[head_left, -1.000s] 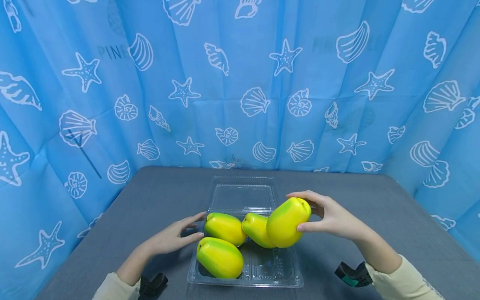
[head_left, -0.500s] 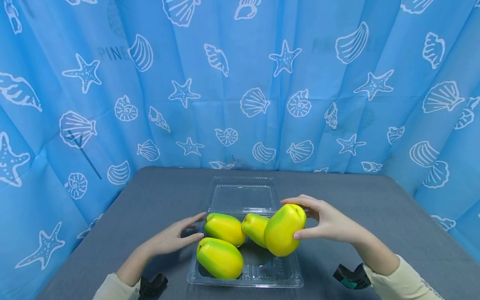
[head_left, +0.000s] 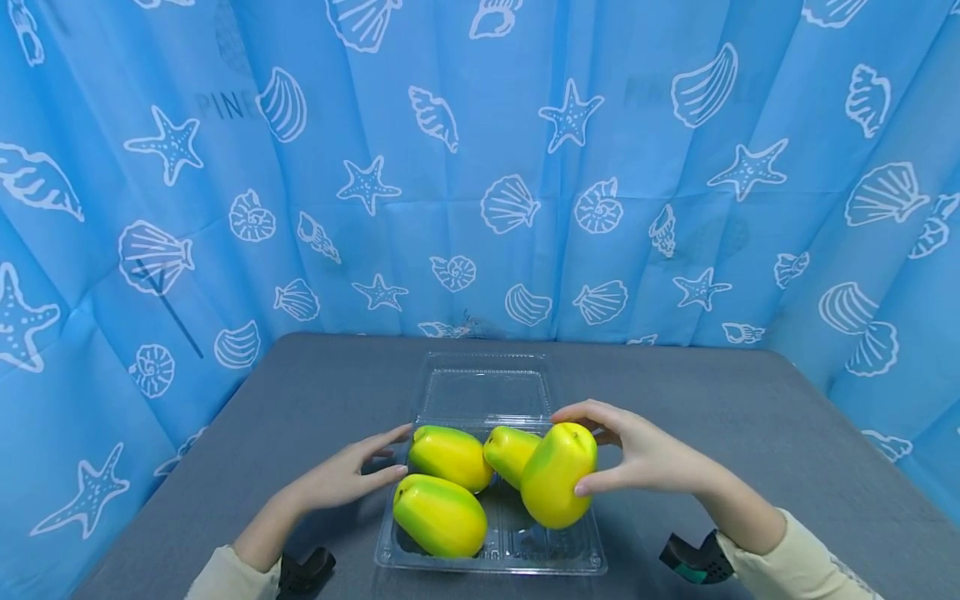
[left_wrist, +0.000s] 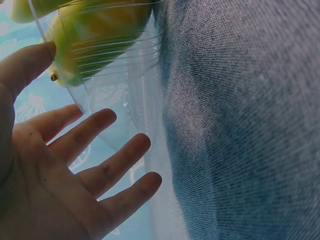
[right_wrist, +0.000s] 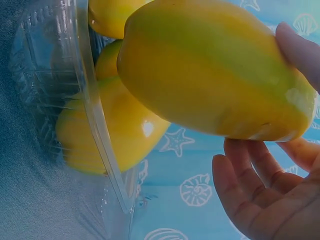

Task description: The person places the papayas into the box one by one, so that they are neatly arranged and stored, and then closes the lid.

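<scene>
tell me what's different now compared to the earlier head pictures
The right hand has moved left and lower in the head view, carrying the yellow-green fruit in its fingers over the right part of the clear container. Nothing was newly gripped or let go. The left hand, the container and the other three fruits stayed as they were.

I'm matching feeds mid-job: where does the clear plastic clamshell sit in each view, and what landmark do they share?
Head: clear plastic clamshell, lower centre, open.
Left wrist: its wall, upper left, cut off by the top edge.
Right wrist: left side, its rim slanting downward.
Shared landmark: blue seashell-print curtain.
</scene>
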Action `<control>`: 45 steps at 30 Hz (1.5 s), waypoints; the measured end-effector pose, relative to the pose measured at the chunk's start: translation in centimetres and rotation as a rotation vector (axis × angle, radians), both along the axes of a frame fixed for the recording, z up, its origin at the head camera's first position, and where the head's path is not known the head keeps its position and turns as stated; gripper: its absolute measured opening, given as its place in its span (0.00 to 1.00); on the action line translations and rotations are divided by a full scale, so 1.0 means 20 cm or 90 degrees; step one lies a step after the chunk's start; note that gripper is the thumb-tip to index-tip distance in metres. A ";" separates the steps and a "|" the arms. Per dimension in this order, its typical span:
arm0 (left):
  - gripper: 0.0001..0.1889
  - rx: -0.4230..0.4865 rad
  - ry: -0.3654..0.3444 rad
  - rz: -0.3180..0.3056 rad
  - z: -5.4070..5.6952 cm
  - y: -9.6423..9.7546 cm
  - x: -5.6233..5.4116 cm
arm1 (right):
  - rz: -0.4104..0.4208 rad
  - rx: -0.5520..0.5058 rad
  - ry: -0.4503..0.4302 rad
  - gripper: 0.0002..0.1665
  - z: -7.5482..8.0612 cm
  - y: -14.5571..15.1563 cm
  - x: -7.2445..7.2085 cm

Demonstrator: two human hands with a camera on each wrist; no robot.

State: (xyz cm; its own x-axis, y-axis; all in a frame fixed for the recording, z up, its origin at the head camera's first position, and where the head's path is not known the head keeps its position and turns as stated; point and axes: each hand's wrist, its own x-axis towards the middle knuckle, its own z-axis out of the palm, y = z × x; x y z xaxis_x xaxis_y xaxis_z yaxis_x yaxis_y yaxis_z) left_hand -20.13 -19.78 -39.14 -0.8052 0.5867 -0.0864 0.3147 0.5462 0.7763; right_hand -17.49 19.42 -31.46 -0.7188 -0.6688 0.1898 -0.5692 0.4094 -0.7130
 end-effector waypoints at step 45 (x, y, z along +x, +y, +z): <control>0.32 0.004 -0.004 -0.006 0.00 0.00 0.00 | 0.070 0.114 -0.040 0.36 -0.05 -0.14 0.04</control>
State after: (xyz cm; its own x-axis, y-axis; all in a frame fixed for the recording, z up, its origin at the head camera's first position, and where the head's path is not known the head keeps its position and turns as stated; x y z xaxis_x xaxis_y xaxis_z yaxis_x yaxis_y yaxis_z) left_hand -20.14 -19.85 -39.14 -0.7990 0.5949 -0.0873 0.3153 0.5381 0.7817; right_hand -16.64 16.59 -32.37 -0.6462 -0.7630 0.0170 -0.5738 0.4710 -0.6700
